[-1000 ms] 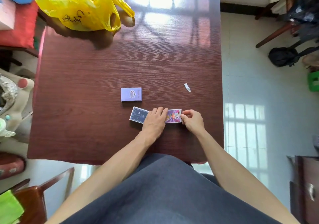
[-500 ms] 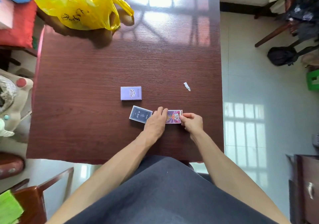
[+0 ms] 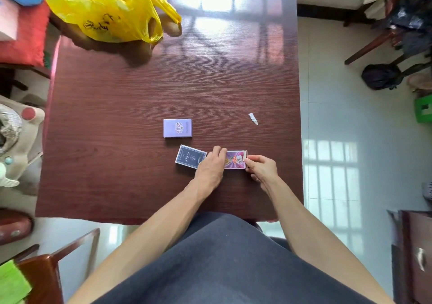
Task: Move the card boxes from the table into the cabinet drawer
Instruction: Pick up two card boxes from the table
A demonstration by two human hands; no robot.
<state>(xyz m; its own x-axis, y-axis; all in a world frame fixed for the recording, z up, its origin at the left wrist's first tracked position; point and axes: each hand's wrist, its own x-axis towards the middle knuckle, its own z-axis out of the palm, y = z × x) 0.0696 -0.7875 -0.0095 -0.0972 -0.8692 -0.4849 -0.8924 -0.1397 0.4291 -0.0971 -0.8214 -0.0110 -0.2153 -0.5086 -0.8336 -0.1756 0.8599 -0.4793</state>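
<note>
We see three card boxes lying flat on the dark reddish-brown wood-grain table (image 3: 112, 140), all in its near half. The purple-and-pink cardboard card box (image 3: 235, 159) lies closest to the near edge, its long axis running left to right, parallel to that edge, printed face up. The left hand (image 3: 210, 166) lies palm-down over the box's left end, fingers together and reaching its far edge; we cannot tell whether they hook round that edge or only press on top. The right hand (image 3: 263, 169) pinches the box's right end between thumb and forefinger, the other fingers curled beneath (a thin white and red strip shows at that end). Just to the left lies the dark navy cardboard card box (image 3: 189, 159), also long left to right but skewed a little, its right end lying nearer to us; the left hand hides where the two boxes meet. Beyond it, apart from both, the lavender cardboard card box (image 3: 177, 128) sits square to the table's edges, long axis again left to right. We also see a crumpled yellow plastic bag (image 3: 109, 9) at the far left corner, a small white paper scrap (image 3: 253, 118) towards the right edge, and, low at the right on the floor, a dark brown wooden cabinet (image 3: 418, 233) with a metal handle.
</note>
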